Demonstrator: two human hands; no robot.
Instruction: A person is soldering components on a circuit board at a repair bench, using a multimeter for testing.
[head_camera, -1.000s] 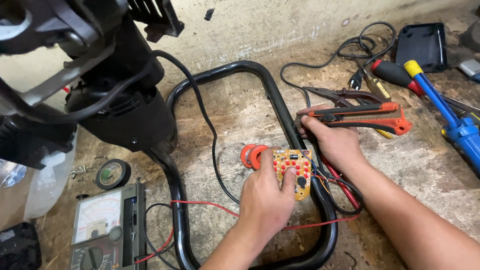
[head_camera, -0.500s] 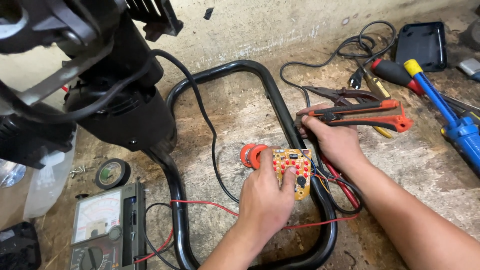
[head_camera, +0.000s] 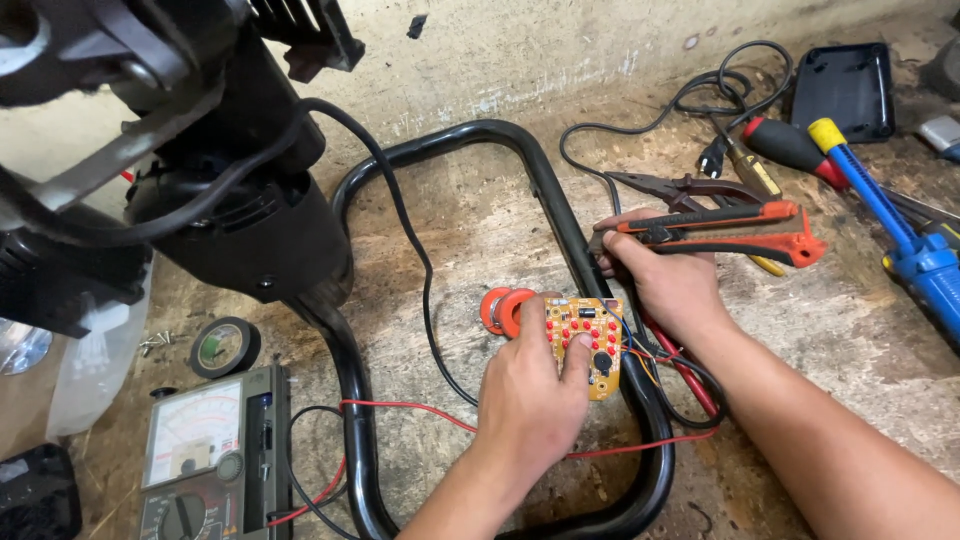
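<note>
Yellow circuit board (head_camera: 588, 345) pinned on black tube frame (head_camera: 560, 215) by my left hand (head_camera: 530, 400), fingers closed on it. Right hand (head_camera: 665, 285) grips orange utility knife (head_camera: 730, 232) just above. Wires remain attached; I judge work mid-way, multimeter (head_camera: 205, 455) untouched.

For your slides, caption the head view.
Left hand steadies a yellow circuit board; right hand holds orange utility knife.

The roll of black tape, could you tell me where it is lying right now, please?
In the head view the roll of black tape lies flat at lower left, just above the analogue meter and left of the black tube frame, well away from both hands.
</note>
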